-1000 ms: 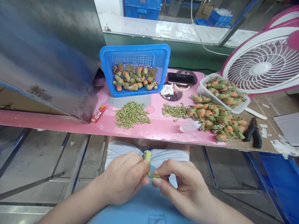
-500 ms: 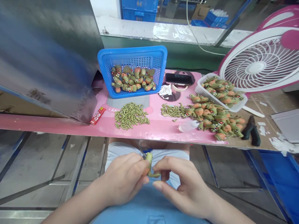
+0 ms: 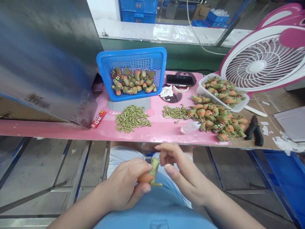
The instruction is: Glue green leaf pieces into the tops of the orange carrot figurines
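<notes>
Clock centre: the figurine (image 3: 152,173), where you're working, above your lap. Going left to right. A metal cabinet (image 3: 52,63) is standing toward 10 o'clock, and a red packet (image 3: 98,119) is lying at 10 on the pink mat (image 3: 164,132). Your left hand (image 3: 128,181), at 8 to 9, is pinching the figurine's orange body between thumb and fingers. A blue basket (image 3: 131,53) is sitting between 11 and 12, holding more figurines; nearer you, at 11, loose green pieces (image 3: 132,118) are lying in a pile. The figurine itself is leaning, green head pointing toward 1, with a curved green piece (image 3: 157,184) jutting out low toward 4. Crumpled tissue (image 3: 166,92) is lying past 12, a smaller green pile (image 3: 174,112) at 1, a phone (image 3: 180,79) behind it. Your right hand (image 3: 184,173), at 3, is hovering just beside the head, thumb spread from curled fingers; can't tell if it's touching. A clear bottle (image 3: 189,128) is lying before 2, heaped figurines (image 3: 209,116) are spreading at 2, a white basket (image 3: 206,94) is holding more behind them. A black-handled tool (image 3: 250,128) is lying between 2 and 3; a fan (image 3: 257,66) is standing near 2, farther back.
</notes>
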`<state>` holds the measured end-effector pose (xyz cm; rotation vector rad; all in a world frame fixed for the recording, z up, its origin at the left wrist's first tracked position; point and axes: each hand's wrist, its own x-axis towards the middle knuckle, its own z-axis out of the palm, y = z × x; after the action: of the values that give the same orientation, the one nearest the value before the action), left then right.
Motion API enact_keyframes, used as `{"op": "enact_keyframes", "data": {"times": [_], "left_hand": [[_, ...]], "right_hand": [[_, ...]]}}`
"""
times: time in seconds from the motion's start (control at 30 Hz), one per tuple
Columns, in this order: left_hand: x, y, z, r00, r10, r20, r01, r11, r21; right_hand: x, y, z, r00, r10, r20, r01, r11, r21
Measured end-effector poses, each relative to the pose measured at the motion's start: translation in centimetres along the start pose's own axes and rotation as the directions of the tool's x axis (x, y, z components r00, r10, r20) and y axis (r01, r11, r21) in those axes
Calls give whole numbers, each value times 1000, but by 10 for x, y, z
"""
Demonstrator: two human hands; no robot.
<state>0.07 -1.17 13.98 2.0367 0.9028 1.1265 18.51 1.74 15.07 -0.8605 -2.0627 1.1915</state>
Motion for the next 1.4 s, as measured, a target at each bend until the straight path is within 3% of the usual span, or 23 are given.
{"op": "enact_keyframes", "data": {"times": [0.07, 0.13, 0.33, 0.4, 0.5, 0.67, 0.93, 1.17, 1.3, 1.33, 1.4], "left_hand": [[1, -1, 1, 999, -42, 8, 43, 995, -96], [1, -1, 2, 998, -55, 13, 56, 989, -140], [3, 0, 2, 1000, -15, 11, 16, 992, -126], [3, -1, 3, 1000, -14, 26, 17, 992, -125], [1, -6, 6, 1000, -17, 19, 20, 988, -156], [0, -12, 11, 997, -41, 72, 50, 991, -127], [5, -7, 11, 992, -24, 126, 41, 990, -133], [2, -8, 9, 979, -91, 184, 125, 975, -185], [-4, -11, 12, 954, -241, 175, 283, 917, -280], [-5, -12, 14, 934, -314, 168, 354, 870, -342], [-7, -14, 21, 870, -456, 189, 480, 691, -540]], "right_hand": [[1, 3, 3, 992, 43, 122, -58, 990, 126], [3, 4, 7, 985, 34, 166, -63, 983, 170], [4, 9, 13, 991, -137, -1, 137, 990, -31], [4, 12, 14, 982, -188, 0, 188, 978, -91], [4, 16, 15, 971, -239, 24, 240, 969, -52], [3, 17, 17, 967, -255, 0, 255, 966, 29], [1, 11, 19, 967, -253, -23, 251, 965, -79], [0, 10, 18, 970, -242, 0, 240, 963, -125], [2, 12, 19, 977, -211, -19, 209, 974, -92], [3, 13, 19, 979, -199, -39, 194, 976, -94], [4, 16, 18, 983, -158, -88, 151, 985, -88]]}}
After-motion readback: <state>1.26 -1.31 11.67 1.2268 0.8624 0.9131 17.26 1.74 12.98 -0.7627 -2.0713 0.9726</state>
